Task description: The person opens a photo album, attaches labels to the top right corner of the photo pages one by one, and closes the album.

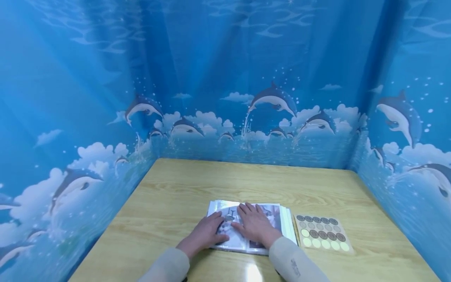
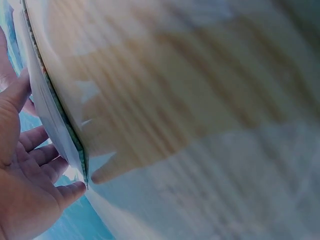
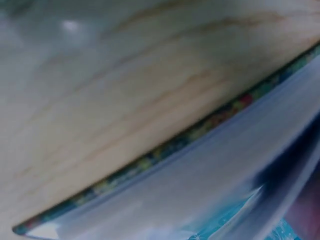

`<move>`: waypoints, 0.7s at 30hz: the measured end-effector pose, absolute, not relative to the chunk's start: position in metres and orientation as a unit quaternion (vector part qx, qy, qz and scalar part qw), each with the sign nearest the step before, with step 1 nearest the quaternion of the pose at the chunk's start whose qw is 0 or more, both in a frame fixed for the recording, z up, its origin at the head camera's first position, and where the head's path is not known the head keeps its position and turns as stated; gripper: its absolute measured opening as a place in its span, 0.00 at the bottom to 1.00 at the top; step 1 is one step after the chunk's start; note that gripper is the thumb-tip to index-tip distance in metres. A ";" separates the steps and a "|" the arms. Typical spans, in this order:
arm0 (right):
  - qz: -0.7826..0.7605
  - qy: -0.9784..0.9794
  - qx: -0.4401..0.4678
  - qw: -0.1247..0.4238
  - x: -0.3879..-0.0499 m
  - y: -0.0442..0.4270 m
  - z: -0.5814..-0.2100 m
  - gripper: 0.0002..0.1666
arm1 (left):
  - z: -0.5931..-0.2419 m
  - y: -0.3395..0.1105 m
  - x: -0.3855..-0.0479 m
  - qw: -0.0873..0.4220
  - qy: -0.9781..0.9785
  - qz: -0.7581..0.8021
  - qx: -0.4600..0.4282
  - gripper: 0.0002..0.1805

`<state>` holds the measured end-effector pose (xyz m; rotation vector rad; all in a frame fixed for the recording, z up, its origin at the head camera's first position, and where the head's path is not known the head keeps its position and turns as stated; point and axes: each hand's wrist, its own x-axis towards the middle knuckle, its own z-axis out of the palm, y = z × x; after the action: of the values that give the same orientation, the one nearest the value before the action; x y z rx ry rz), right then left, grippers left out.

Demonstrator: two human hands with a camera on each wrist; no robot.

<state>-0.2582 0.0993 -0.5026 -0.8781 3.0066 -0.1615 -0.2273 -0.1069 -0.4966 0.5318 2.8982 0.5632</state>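
A photo album [image 1: 236, 244] lies open on the table, its glossy pages showing pictures. My left hand [image 1: 207, 234] rests on the left page near its outer edge, thumb toward the lower middle. Spread over the middle and right page is my right hand [image 1: 256, 225], its fingers pointing away from me. In the left wrist view, the left hand [image 2: 32, 185] has its fingers loosely extended against the album's side [image 2: 65, 125]. The right wrist view holds the album's patterned cover edge [image 3: 175, 141] and its pages; only a blurred bit of the hand shows at the lower right.
Right of the album lies a board with rows of round pieces [image 1: 321, 234], dark, tan and pale yellow. The wood-grain table [image 1: 176, 188] is enclosed by a blue curtain [image 1: 211, 78] printed with dolphins and clouds.
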 end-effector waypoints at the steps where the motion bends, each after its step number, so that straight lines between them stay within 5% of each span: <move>1: -0.049 0.959 -0.279 0.004 -0.258 0.099 -0.503 0.44 | -0.496 -0.106 -0.227 0.072 0.964 0.188 0.176 0.38; 21: -0.028 0.960 -0.279 -0.005 -0.253 0.105 -0.502 0.42 | -0.495 -0.109 -0.225 0.052 0.961 0.187 0.199 0.37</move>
<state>-0.2528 0.1050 -0.5015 -0.8788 3.0247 -0.0894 -0.2254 -0.1085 -0.4951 0.6046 2.9216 0.5682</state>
